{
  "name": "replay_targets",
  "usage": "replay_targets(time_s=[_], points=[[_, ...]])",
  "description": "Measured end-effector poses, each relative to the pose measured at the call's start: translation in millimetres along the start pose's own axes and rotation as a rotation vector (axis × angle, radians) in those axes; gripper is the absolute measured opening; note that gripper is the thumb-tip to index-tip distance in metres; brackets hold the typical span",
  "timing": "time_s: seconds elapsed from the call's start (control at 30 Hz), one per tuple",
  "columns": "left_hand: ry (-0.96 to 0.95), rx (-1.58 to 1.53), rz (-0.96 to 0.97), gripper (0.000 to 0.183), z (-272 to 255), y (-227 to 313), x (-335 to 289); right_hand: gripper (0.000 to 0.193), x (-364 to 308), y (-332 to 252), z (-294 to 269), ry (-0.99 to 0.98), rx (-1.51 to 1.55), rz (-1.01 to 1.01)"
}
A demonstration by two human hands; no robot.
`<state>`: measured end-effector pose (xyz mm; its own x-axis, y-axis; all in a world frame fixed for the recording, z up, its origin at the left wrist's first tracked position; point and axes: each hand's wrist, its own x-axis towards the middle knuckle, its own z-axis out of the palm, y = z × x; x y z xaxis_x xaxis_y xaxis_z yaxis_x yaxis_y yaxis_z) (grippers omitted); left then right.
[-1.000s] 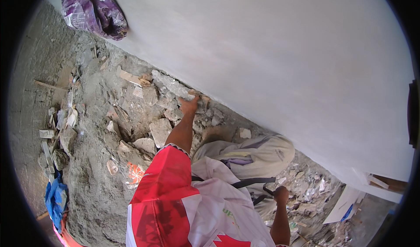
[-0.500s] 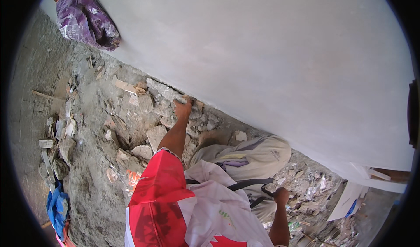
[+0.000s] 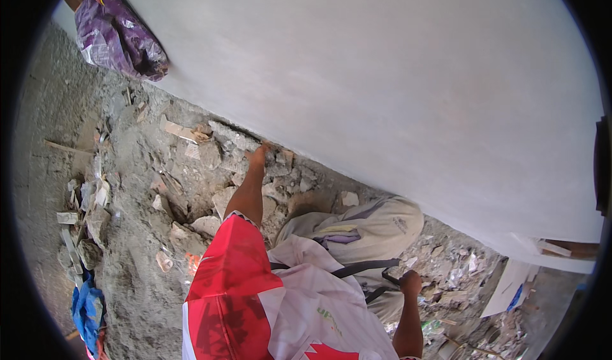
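My left hand (image 3: 256, 153) reaches down into the broken rubble (image 3: 241, 140) at the foot of the pale wall. Its thumb stands apart from the fingers, and the fingertips are partly hidden among the stones. A small brownish chunk (image 3: 287, 158) lies just right of it. By my bent knee, my right hand (image 3: 410, 283) is closed on the end of a dark, bent strap-like piece (image 3: 390, 276). A dark strip (image 3: 363, 267) runs from there across my beige trousers (image 3: 376, 229); what exactly it is cannot be made out.
A smooth pale wall (image 3: 382, 92) rises close in front. A purple plastic sack (image 3: 121, 38) leans on it at far left. Stone and wood scraps (image 3: 89, 223) and blue plastic (image 3: 87, 306) lie left. A white board (image 3: 505, 288) stands at right beside more debris.
My left hand has moved slightly left along the wall's foot, its fingers lower among the stones. The right hand stays by the knee. The view has shifted slightly.
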<state>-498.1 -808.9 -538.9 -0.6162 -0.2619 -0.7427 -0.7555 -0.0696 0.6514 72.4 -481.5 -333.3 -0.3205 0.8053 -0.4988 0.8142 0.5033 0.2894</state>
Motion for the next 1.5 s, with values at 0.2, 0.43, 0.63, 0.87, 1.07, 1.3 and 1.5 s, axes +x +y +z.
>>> replay_targets(time_s=[0.2,0.43,0.63,0.87,1.07,1.3,1.5], points=[[-0.204,0.172,-0.239,0.102,-98.1,-1.6,-10.5,0.018,1.1,-6.1,-0.5,0.051,0.101,0.045],[-0.446,1.478,-0.009,0.098,-267.0,-61.4,-19.8,0.020,5.1,-24.8,-6.4,0.038,0.009,-0.048],[0.029,1.552,0.003,0.095,-293.8,-87.8,-78.2,0.021,3.8,-47.6,-21.4,-0.037,0.015,-0.053],[0.086,1.514,-0.092,0.085,-258.3,-50.1,-63.1,0.030,5.2,-49.9,-24.0,-0.037,0.042,-0.057],[-0.138,1.536,-0.013,0.075,-253.9,-49.4,-31.6,0.022,2.6,-32.8,-14.1,-0.006,0.049,-0.035],[-0.435,1.543,0.139,0.078,-268.4,-20.5,-13.7,0.021,-0.5,-23.0,-8.0,0.042,0.174,-0.012],[-0.690,1.433,-0.218,0.079,-284.6,37.1,-33.7,0.021,-0.1,-13.5,2.2,0.053,0.156,-0.109]])
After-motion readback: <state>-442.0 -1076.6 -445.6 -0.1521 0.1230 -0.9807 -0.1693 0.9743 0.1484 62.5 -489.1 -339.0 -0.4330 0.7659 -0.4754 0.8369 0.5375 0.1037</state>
